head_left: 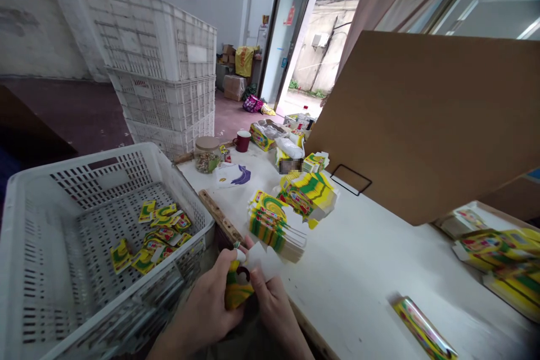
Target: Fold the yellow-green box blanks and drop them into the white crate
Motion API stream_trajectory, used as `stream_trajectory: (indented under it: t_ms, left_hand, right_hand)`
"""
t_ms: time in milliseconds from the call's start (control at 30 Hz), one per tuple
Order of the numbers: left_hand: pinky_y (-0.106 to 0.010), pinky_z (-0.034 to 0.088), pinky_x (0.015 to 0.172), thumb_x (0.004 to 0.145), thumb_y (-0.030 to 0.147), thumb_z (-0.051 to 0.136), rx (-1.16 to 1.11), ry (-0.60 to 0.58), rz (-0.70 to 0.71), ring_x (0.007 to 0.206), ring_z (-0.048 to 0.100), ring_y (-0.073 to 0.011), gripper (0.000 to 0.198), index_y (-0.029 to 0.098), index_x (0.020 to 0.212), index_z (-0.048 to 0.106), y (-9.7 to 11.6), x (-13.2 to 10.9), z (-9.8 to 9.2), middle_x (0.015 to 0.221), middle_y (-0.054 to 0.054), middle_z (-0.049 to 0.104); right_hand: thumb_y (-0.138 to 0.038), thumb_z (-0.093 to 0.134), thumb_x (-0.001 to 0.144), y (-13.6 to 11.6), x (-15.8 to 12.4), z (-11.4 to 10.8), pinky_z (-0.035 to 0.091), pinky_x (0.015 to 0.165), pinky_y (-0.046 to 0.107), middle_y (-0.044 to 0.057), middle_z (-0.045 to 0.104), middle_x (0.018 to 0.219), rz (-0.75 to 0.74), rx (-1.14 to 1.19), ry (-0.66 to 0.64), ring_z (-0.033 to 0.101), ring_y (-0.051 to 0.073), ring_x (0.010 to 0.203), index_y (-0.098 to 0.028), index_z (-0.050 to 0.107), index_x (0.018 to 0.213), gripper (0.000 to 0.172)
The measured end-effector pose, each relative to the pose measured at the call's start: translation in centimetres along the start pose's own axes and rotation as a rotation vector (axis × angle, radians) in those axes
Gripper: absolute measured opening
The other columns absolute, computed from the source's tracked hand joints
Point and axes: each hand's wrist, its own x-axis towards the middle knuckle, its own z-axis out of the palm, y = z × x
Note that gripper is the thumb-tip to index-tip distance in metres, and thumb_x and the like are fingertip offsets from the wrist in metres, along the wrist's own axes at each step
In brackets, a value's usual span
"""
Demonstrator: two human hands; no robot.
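Note:
In front of me, at the table's near edge, my left hand (pixel 213 295) is closed around a small yellow-and-green printed carton (pixel 238 295). One end of the carton shows white, unprinted flaps. My right hand (pixel 272 298) pinches it from the other side, thumb on the white cardboard. Whether anything is inside the carton I cannot tell. Just beyond my fingers, a row of flat, unfolded-looking cartons (pixel 276 228) leans together on the white table (pixel 350 270), with a second bundle of cartons (pixel 310 197) behind it.
To my left stands a white plastic crate (pixel 97 180) holding several small cartons (pixel 162 236); stacked crates (pixel 169 67) rise behind it. A jar (pixel 206 154) and a mug (pixel 242 141) sit farther back. A large cardboard sheet (pixel 422 124), a packet (pixel 424 329) and more cartons (pixel 502 256) lie rightward.

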Motion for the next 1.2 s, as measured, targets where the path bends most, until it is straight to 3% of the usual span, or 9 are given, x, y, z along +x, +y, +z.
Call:
stream_trajectory:
  t_ms: [167, 300, 433, 667, 833, 900, 1000, 1067, 1200]
  left_hand:
    - [-0.036, 0.053, 0.086, 0.070, 0.018, 0.065, -0.104, -0.008, -0.023, 0.100, 0.065, -0.0251, 0.062, 0.023, 0.126, 0.039, -0.6, 0.2, 0.3, 0.116, -0.010, 0.063]
    - [-0.045, 0.047, 0.098, 0.079, 0.022, 0.059, -0.020, 0.163, -0.099, 0.116, 0.057, -0.0273, 0.060, 0.020, 0.131, 0.029, -1.4, 0.2, 1.4, 0.128, -0.017, 0.052]
    - [-0.048, 0.045, 0.097, 0.077, 0.028, 0.063, 0.101, 0.119, -0.129, 0.113, 0.057, -0.0292, 0.050, 0.021, 0.121, 0.041, -1.2, 0.1, 0.4, 0.119, -0.013, 0.058]
    - [-0.039, 0.049, 0.090, 0.063, 0.028, 0.076, 0.056, 0.006, -0.191, 0.103, 0.063, -0.0264, 0.062, 0.023, 0.119, 0.048, -0.5, 0.5, -2.4, 0.113, -0.006, 0.065]
    - [-0.039, 0.050, 0.090, 0.065, 0.033, 0.075, 0.121, 0.052, -0.136, 0.103, 0.063, -0.0273, 0.059, 0.022, 0.118, 0.051, -0.1, 1.0, -2.2, 0.114, -0.008, 0.066]
    - [-0.041, 0.050, 0.091, 0.067, 0.037, 0.074, 0.137, 0.081, -0.139, 0.104, 0.063, -0.0281, 0.059, 0.021, 0.119, 0.051, -0.1, 1.1, -1.9, 0.114, -0.009, 0.065]
    - [-0.041, 0.050, 0.092, 0.072, 0.043, 0.070, 0.084, 0.099, -0.145, 0.105, 0.062, -0.0279, 0.060, 0.021, 0.123, 0.047, -0.9, 1.2, -1.8, 0.118, -0.011, 0.063]
    - [-0.045, 0.048, 0.095, 0.076, 0.046, 0.067, 0.112, 0.231, -0.152, 0.108, 0.060, -0.0299, 0.059, 0.019, 0.124, 0.045, -1.9, 1.3, -2.5, 0.119, -0.013, 0.060]
    - [-0.065, 0.030, 0.104, 0.073, 0.051, 0.066, 0.462, 0.689, -0.253, 0.129, 0.038, -0.0476, 0.075, 0.010, 0.129, 0.038, -4.7, 1.4, -4.9, 0.129, -0.025, 0.047]
  right_hand:
    - [-0.033, 0.056, 0.092, -0.6, -0.6, -0.2, 0.028, 0.116, 0.045, 0.007, 0.034, 0.155, -0.211, -0.328, -0.179, 0.031, 0.024, 0.143, -0.032, 0.035, 0.148, 0.060]
    - [-0.012, 0.045, 0.091, 0.2, -0.1, -0.5, 0.043, 0.107, 0.037, 0.009, 0.050, 0.145, -0.335, -0.461, -0.022, 0.049, 0.021, 0.132, -0.031, 0.061, 0.128, 0.044]
    - [-0.017, 0.054, 0.090, 0.7, 0.2, -1.8, 0.043, 0.107, 0.042, 0.013, 0.049, 0.145, -0.323, -0.514, 0.070, 0.048, 0.025, 0.132, -0.027, 0.062, 0.127, 0.039]
    - [-0.020, 0.058, 0.090, -1.9, 0.6, -3.1, 0.050, 0.097, 0.033, 0.009, 0.057, 0.134, -0.292, -0.588, -0.184, 0.060, 0.022, 0.117, -0.026, 0.072, 0.103, 0.021]
    - [-0.018, 0.056, 0.089, -1.3, 0.8, -2.3, 0.047, 0.100, 0.033, 0.010, 0.052, 0.137, -0.322, -0.571, -0.058, 0.055, 0.022, 0.123, -0.024, 0.068, 0.103, 0.020]
    - [-0.019, 0.057, 0.089, -0.6, 0.7, -1.9, 0.043, 0.104, 0.035, 0.010, 0.048, 0.142, -0.311, -0.561, -0.044, 0.048, 0.023, 0.130, -0.025, 0.065, 0.112, 0.025]
    - [-0.027, 0.065, 0.086, -0.2, 1.3, -2.4, 0.045, 0.104, 0.039, 0.013, 0.047, 0.144, -0.296, -0.497, -0.026, 0.048, 0.025, 0.130, -0.025, 0.041, 0.141, 0.061]
    - [-0.033, 0.066, 0.085, -0.3, 2.6, -3.7, 0.049, 0.097, 0.041, 0.016, 0.052, 0.138, -0.298, -0.510, 0.107, 0.055, 0.027, 0.121, -0.021, 0.033, 0.146, 0.070]
    - [-0.029, 0.057, 0.088, -0.3, 6.5, -7.0, 0.047, 0.094, 0.050, 0.016, 0.063, 0.117, -0.283, -0.822, 0.514, 0.057, 0.031, 0.109, -0.016, 0.056, 0.126, 0.040]
